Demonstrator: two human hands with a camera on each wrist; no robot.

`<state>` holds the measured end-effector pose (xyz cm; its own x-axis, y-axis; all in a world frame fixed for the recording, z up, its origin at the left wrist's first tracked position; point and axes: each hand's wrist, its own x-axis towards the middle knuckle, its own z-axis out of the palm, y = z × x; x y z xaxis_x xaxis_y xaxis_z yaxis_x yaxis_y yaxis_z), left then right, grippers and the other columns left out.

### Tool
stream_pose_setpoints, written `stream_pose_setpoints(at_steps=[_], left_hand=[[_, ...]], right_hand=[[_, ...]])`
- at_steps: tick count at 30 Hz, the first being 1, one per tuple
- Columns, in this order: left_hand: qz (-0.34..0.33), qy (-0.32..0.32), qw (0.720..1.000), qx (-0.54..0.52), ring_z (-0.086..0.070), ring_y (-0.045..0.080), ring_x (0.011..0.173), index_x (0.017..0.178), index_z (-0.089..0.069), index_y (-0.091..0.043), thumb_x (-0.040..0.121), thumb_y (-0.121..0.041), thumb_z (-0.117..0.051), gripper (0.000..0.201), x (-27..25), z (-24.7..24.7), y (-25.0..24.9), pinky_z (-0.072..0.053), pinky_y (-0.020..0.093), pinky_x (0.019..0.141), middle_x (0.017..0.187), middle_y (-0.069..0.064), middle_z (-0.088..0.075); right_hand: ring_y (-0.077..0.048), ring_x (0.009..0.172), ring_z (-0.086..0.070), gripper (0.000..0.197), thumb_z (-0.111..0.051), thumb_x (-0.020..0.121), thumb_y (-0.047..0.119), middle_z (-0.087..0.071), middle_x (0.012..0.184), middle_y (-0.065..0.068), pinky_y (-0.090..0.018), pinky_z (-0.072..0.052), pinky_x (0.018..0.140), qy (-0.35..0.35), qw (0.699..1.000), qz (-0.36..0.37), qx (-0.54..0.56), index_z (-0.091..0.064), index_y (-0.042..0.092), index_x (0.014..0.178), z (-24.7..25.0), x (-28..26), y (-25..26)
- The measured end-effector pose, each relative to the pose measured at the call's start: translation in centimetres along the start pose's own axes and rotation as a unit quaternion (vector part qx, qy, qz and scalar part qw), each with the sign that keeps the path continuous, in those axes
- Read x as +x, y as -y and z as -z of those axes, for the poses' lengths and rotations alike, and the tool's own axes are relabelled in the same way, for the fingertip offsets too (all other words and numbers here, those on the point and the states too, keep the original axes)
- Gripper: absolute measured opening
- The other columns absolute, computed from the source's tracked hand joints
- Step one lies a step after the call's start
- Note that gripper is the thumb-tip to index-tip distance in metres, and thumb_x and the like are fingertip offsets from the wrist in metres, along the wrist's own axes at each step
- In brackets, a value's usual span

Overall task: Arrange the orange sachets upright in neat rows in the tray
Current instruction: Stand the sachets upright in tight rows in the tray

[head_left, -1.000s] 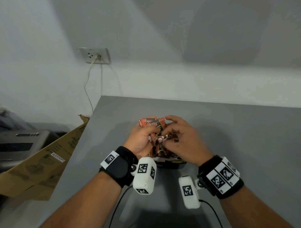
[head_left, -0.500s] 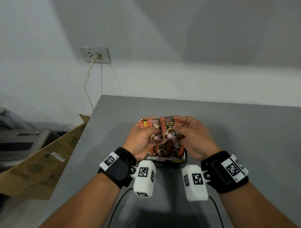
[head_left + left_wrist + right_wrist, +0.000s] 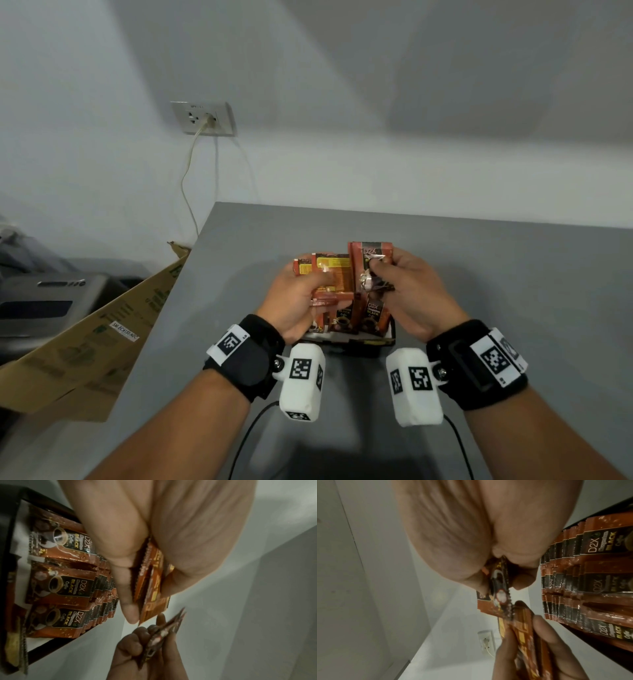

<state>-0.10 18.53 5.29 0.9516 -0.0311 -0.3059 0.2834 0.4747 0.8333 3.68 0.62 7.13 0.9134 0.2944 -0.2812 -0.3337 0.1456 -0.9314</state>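
Note:
A black tray (image 3: 371, 346) (image 3: 10, 524) (image 3: 607, 643) on the grey table holds rows of upright orange sachets (image 3: 373, 315) (image 3: 68, 588) (image 3: 583, 582). My left hand (image 3: 301, 294) (image 3: 130, 574) grips a small stack of orange sachets (image 3: 334, 274) (image 3: 154, 591) (image 3: 523, 627) above the tray, their yellow-printed backs facing me. Beside it my right hand (image 3: 394, 284) (image 3: 505, 574) pinches a single orange sachet (image 3: 370, 263) (image 3: 498, 592) (image 3: 163, 637) upright, printed front toward me. The two hands are close together over the tray's far side.
The grey table (image 3: 479, 274) ends at its left edge, where a flattened cardboard box (image 3: 85, 342) leans. A wall socket (image 3: 203, 118) with a plugged cable sits on the white wall behind. Cables from the wrist cameras trail toward the table's front.
My right hand has drawn one sachet off the stack and lifted it slightly to the right. The left hand's stack has turned so that the yellow backs face me.

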Motion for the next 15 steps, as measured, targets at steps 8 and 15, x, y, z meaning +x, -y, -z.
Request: stream_pose_setpoints(at_steps=[8, 15], left_hand=[[0.018, -0.049, 0.998, -0.020, -0.062, 0.021, 0.071, 0.121, -0.060, -0.005, 0.092, -0.036, -0.065, 0.042, 0.4, -0.1, 0.2, -0.050, 0.030, 0.056, 0.089, 0.014, -0.066], [-0.027, -0.098, 0.995, -0.006, -0.067, 0.030, 0.079, 0.120, -0.057, -0.008, 0.082, 0.016, -0.063, 0.046, 0.8, 0.5, -0.4, -0.053, 0.039, 0.070, 0.096, 0.019, -0.069]], right_hand=[[-0.013, 0.091, -0.068, 0.027, -0.061, 0.096, 0.009, -0.074, 0.097, 0.004, -0.035, -0.054, 0.088, -0.029, 0.973, 0.140, -0.182, -0.075, 0.031, 0.093, -0.3, -0.6, 0.1], [-0.016, 0.105, -0.067, 0.034, -0.071, 0.088, 0.004, -0.072, 0.109, 0.003, -0.029, -0.051, 0.097, 0.084, 0.935, 0.171, -0.299, -0.077, 0.029, 0.111, 1.5, -1.4, -0.3]])
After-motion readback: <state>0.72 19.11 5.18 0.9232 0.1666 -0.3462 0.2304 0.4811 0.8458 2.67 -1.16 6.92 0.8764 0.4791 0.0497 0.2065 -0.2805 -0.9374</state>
